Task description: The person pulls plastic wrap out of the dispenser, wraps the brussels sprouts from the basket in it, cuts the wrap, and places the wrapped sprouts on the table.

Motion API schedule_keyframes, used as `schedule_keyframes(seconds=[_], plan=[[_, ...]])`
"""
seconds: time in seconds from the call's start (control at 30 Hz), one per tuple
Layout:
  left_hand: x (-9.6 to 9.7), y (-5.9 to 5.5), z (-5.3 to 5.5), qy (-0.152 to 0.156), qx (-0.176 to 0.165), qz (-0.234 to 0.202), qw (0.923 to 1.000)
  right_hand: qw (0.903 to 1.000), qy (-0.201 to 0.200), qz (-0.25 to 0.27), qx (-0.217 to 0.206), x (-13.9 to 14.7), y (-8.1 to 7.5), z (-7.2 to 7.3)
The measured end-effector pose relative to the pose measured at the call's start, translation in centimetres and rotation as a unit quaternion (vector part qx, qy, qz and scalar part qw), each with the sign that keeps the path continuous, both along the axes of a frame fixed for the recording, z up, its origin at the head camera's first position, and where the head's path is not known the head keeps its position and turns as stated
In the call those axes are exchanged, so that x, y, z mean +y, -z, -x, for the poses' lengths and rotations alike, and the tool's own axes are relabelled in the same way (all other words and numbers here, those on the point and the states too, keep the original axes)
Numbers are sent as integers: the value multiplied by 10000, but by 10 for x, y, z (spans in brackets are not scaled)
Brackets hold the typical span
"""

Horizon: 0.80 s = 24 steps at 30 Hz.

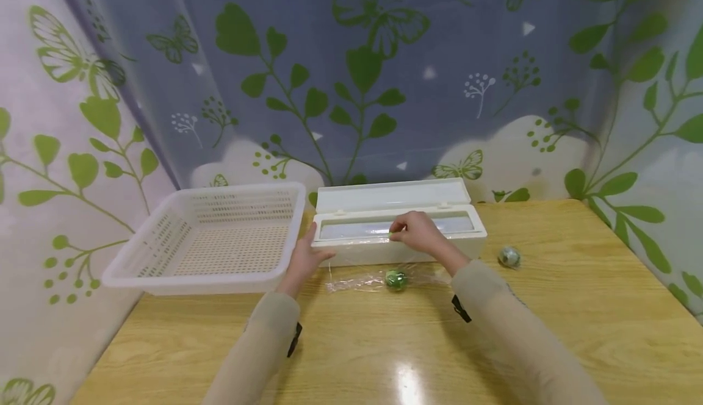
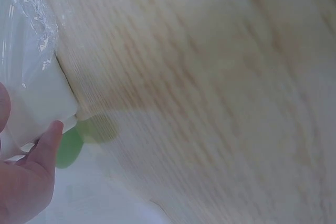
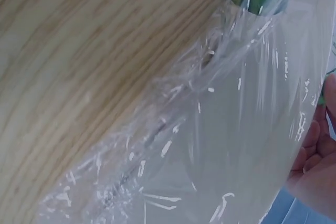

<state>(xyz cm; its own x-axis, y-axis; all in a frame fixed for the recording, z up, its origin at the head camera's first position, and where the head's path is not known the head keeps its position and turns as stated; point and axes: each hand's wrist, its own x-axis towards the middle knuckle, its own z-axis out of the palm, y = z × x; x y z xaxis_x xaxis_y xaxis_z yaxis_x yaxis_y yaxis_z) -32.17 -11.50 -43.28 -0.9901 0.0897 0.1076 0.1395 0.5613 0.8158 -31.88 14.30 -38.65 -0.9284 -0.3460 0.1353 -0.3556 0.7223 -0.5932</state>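
A white cling film dispenser [image 1: 467,249] stands at the table's back with its lid [image 1: 392,196] raised. My left hand [image 1: 303,260] grips its left end, one finger up the side and the thumb along the front. On the front top edge, the fingertips of my right hand [image 1: 420,233] pinch a small green slide cutter, mostly hidden by the fingers. Clear cling film [image 3: 226,114] hangs from the dispenser's front onto the table. A round green vegetable [image 1: 395,279] lies at the film in front of the dispenser, partly covered by film in the right wrist view.
To the left stands a white plastic basket [image 1: 205,283] with slotted walls. A small round film-wrapped item [image 1: 509,257] rests on the wooden table [image 1: 351,344] right of the dispenser. A patterned curtain [image 1: 307,143] hangs close behind.
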Motion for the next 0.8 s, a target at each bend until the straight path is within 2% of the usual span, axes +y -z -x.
schedule_keyframes(seconds=[0.27, 0.5, 0.8], plan=[[3, 0, 0, -17, -67, -36, 10000, 9998, 83, -101, -119, 11, -3, -4], [2, -2, -2, -45, -245, -41, 9997, 9998, 7, -208, -24, 20, -6, -6], [3, -2, -3, -99, -139, 47, 9998, 9990, 138, -391, 140, 46, -7, -7]])
